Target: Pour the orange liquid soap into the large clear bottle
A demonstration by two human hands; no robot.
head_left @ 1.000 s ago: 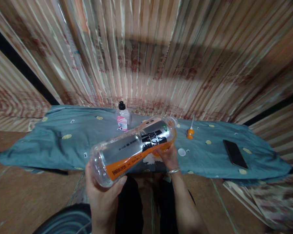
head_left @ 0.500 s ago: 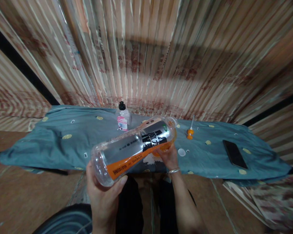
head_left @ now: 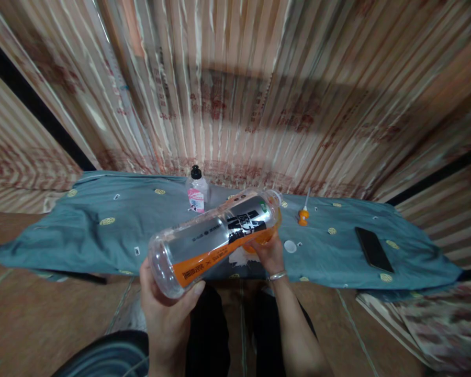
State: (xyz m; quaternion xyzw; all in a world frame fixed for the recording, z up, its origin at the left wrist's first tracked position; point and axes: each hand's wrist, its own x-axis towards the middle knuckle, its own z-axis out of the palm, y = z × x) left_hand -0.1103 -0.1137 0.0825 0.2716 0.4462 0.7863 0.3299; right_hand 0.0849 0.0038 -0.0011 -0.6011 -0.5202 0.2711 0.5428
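The left hand (head_left: 167, 314) comes up almost straight from below, wrist near the front edge of the bench (head_left: 90, 241); its thumb lies along the near side of a large clear bottle (head_left: 215, 241) and its fingers wrap behind, so the grip is closed firmly about the base; the bottle hangs slanted over the middle of the bench's front edge, base low at the left, neck higher at the right. The right hand (head_left: 270, 252) reaches in from the lower right, forearm leaning inward, a silver bangle (head_left: 277, 276) at the wrist; its fingers curl around an orange container (head_left: 264, 237), mostly hidden behind the bottle near the neck; exact finger placement cannot be told. A small bottle with a black cap (head_left: 196, 195) stands toward the back edge, left of middle; an orange pump top (head_left: 303, 218) lies right of middle, near that edge; a white disc (head_left: 290, 246) lies just beside the right hand; a black phone (head_left: 373, 250) lies toward the right end.
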